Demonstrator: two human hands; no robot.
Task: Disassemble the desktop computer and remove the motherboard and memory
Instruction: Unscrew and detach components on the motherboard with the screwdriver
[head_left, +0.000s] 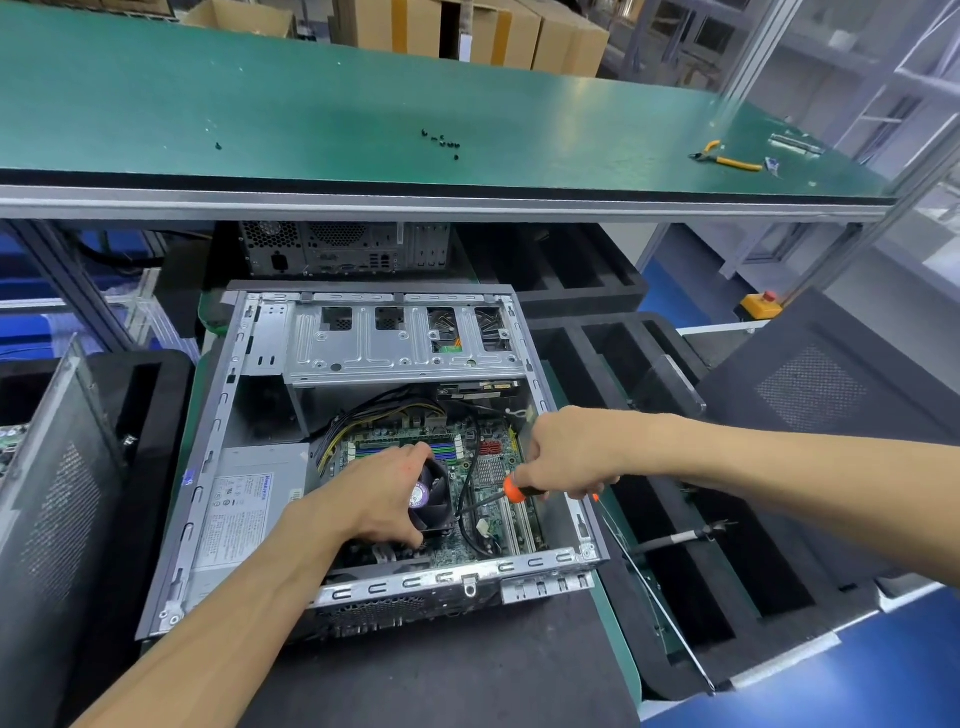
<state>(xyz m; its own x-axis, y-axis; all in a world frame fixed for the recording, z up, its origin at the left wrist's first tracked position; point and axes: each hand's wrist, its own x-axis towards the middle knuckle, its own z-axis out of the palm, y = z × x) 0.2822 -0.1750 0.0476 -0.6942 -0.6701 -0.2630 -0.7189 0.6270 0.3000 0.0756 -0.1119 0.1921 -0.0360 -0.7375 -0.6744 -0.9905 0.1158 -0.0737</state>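
Your left hand (382, 499) is curled over the round black cooling fan (428, 496) at the middle of the computer case (218, 415), fingers wrapped round its rim. The fan's hub carries a pale sticker with purple print, too small to read. Your right hand (566, 457) grips a screwdriver (511, 491) with an orange and black handle, its dark shaft angled down towards the green motherboard (485, 480), which lies flat in the bottom of the case. The memory sticks (400, 448) sit in blue and green slots just beyond the fan, partly behind your left fingers.

The grey power supply (249, 499) to the left bears a white label dense with print and marks; none of it is legible. The case is bare stamped sheet metal with slotted edges, open on top, and a ribbed drive cage (400, 340) spans its far end. Yellow and black cables (374, 415) loop between cage and board.

Black foam trays (691, 561) flank the case on the right. On the green bench (260, 114) above lie loose black screws (441, 140) and yellow-handled cutters (727, 158), well apart from each other.
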